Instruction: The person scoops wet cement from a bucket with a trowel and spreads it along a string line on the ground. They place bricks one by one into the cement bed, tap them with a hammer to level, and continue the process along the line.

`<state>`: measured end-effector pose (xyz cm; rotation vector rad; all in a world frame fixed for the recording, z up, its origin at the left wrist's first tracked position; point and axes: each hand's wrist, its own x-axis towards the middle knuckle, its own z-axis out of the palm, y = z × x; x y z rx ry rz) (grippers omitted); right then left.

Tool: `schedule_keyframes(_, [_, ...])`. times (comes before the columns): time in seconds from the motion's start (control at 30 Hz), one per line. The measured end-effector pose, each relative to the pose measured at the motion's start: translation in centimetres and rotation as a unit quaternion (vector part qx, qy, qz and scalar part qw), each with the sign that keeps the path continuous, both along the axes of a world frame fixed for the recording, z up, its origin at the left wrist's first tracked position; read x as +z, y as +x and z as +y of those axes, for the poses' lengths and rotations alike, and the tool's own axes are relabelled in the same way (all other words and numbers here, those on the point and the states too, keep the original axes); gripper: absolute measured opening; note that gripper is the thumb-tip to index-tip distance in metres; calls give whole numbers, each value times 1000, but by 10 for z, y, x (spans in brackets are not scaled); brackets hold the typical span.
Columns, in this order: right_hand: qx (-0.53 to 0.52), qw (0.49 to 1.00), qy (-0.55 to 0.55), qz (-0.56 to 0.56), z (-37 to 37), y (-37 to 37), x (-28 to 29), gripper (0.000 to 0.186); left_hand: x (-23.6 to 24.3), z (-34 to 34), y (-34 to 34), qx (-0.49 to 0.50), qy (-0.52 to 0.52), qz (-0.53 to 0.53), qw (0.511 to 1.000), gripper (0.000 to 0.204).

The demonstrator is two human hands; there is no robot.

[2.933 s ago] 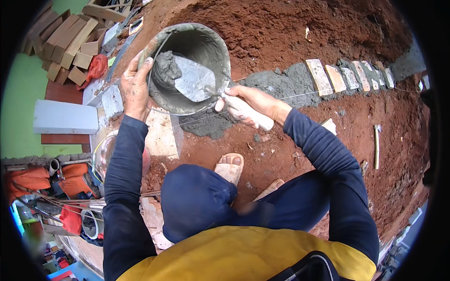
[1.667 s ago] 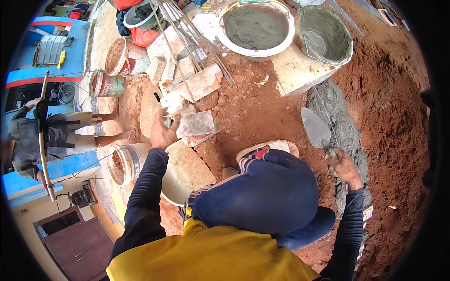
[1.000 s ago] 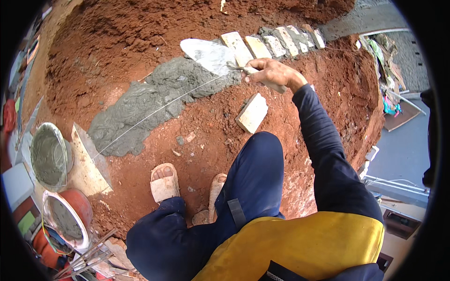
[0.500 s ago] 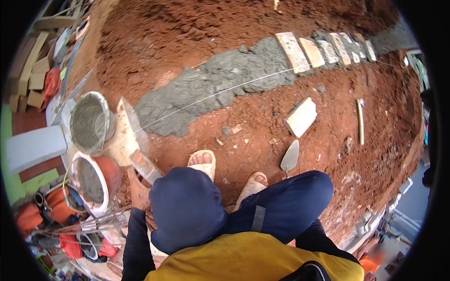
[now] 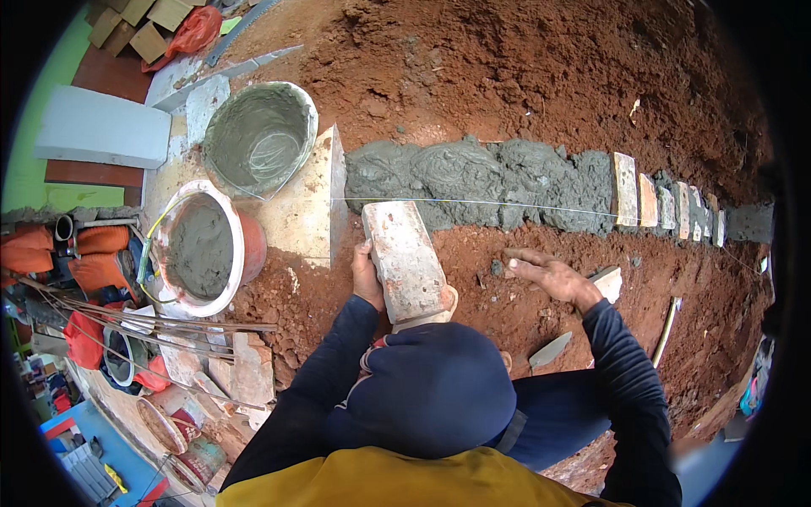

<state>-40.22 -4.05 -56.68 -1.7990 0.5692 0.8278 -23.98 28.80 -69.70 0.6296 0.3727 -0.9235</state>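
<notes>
My left hand [image 5: 366, 277] grips a pale, mortar-stained brick [image 5: 407, 260] by its left side, just short of the string line [image 5: 481, 201]. Past the string lies a long bed of grey wet mortar [image 5: 460, 173], with a row of bricks [image 5: 625, 190] set crosswise in its right part. My right hand [image 5: 547, 275] hovers over the red soil with its fingers stretched out, holding nothing. A loose brick [image 5: 608, 285] lies partly hidden behind my right wrist. The trowel [image 5: 552, 350] rests on the soil by my right knee.
Two buckets stand at the left: a grey mortar-coated bucket [image 5: 260, 139] and a red bucket [image 5: 253, 245] holding mortar. A pale block [image 5: 325, 190] sits at the mortar's left end. Thin rods [image 5: 182, 325] stick out toward my left arm. A wooden-handled tool [image 5: 666, 331] lies at the right.
My left hand has brought the brick up from beside my left knee to near the string. My right hand has come into view over the soil. The view has swung leftward.
</notes>
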Motion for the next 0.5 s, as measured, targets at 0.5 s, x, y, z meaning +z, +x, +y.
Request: schedule_keyframes(0.5, [-303, 900, 295, 108, 190, 69, -147, 74, -26, 53, 9, -162, 199, 54, 965, 52])
